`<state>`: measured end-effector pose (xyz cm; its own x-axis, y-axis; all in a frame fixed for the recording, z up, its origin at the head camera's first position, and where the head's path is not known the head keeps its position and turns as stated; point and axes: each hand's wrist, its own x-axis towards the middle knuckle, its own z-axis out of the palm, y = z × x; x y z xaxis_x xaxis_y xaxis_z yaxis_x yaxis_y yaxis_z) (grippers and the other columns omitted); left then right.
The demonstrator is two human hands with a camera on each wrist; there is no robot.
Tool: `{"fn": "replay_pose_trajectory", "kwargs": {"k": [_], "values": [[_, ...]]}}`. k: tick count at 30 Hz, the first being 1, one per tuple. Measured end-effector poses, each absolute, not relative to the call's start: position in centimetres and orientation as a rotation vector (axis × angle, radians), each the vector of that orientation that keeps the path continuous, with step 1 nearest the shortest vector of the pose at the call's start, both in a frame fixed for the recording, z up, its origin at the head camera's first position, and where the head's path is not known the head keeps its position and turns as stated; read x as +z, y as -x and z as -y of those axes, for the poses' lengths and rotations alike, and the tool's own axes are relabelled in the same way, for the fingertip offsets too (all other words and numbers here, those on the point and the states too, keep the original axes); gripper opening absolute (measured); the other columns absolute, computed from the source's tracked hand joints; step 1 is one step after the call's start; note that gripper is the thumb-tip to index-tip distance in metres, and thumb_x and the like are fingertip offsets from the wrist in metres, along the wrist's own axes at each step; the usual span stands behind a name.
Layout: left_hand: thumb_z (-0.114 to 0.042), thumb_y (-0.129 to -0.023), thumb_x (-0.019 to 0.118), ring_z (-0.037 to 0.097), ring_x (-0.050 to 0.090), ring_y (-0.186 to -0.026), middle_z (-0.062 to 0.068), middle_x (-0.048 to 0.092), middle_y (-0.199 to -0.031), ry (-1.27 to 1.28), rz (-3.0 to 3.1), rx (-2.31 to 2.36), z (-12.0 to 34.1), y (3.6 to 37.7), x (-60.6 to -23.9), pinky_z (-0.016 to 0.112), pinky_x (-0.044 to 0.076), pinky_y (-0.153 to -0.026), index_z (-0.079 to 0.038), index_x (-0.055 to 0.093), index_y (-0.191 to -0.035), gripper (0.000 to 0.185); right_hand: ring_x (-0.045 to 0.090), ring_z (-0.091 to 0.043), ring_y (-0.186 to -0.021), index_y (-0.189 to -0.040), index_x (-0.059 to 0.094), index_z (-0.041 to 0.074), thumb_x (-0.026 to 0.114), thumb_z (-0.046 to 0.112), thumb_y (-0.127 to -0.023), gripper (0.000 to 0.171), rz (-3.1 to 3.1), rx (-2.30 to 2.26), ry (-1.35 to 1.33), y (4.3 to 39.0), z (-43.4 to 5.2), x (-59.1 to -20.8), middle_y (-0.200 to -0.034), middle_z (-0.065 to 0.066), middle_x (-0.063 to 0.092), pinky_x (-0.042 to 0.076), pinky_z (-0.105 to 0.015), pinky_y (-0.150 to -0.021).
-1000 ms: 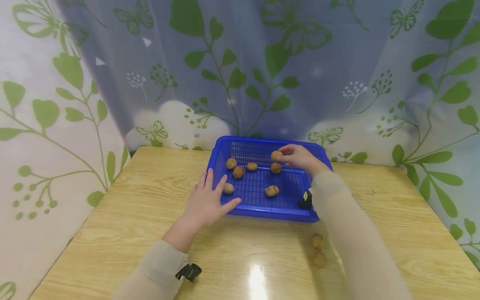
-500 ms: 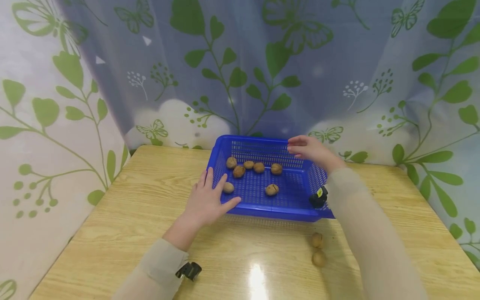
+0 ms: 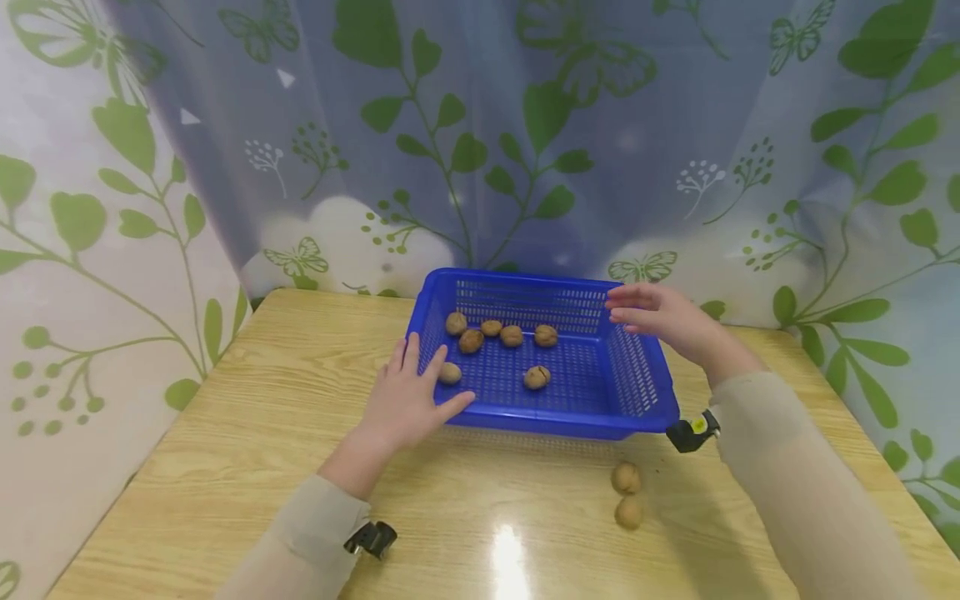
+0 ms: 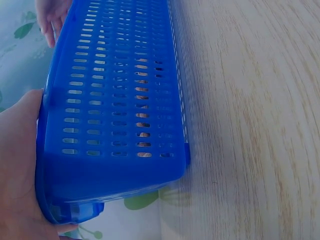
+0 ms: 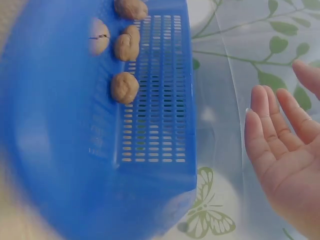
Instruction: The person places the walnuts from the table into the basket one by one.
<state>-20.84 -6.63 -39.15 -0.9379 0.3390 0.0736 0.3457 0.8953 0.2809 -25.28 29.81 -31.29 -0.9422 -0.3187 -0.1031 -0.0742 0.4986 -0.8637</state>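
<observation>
A blue plastic basket (image 3: 577,421) with slotted walls stands on the wooden table. Several walnuts lie in it, among them a cracked walnut (image 3: 537,377) near the front and a walnut (image 3: 546,336) toward the back wall. My left hand (image 3: 405,404) rests on the basket's left front corner, fingers spread over the rim; in the left wrist view the hand (image 4: 20,160) lies along that rim. Over the basket's back right corner is my right hand (image 3: 671,325), holding nothing, its fingers relaxed. The right wrist view shows this hand (image 5: 285,145) with a bare palm.
Two more walnuts sit on the table in front of the basket, an upper walnut (image 3: 626,477) and a lower walnut (image 3: 628,512). Behind the table hangs a curtain (image 3: 480,167) with leaves and butterflies. The wooden tabletop (image 3: 247,417) extends around the basket.
My right hand let go of a walnut inside the basket, near the back row, then moved right to the basket's corner. The left hand has stayed on the rim.
</observation>
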Motion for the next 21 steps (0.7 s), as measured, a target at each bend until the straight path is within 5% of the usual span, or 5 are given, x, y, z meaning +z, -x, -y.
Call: {"fn": "replay_pose_trajectory", "kwargs": {"k": [7, 21], "values": [[-0.072, -0.085, 0.036, 0.041, 0.001, -0.139, 0.028, 0.007, -0.151, 0.551, 3.032, -0.46, 6.6, 20.8, -39.1, 0.059, 0.018, -0.105, -0.012, 0.027, -0.148, 0.087, 0.056, -0.008, -0.107, -0.135, 0.041, -0.002, 0.057, 0.029, -0.094, 0.054, -2.499, -1.428, 0.35, 21.7, -30.9, -32.4, -0.135, -0.021, 0.046, 0.045, -0.038, -0.093], [-0.072, -0.085, 0.037, 0.041, 0.001, -0.139, 0.027, 0.005, -0.151, 0.543, 3.048, -0.47, 6.5, 20.7, -38.8, 0.057, 0.016, -0.107, -0.012, 0.026, -0.148, 0.087, 0.058, -0.009, -0.106, -0.132, 0.044, -0.004, 0.057, 0.023, -0.094, 0.048, -2.536, -1.411, 0.38, 16.6, -32.1, -33.6, -0.13, -0.02, 0.052, 0.046, -0.023, -0.086]]}}
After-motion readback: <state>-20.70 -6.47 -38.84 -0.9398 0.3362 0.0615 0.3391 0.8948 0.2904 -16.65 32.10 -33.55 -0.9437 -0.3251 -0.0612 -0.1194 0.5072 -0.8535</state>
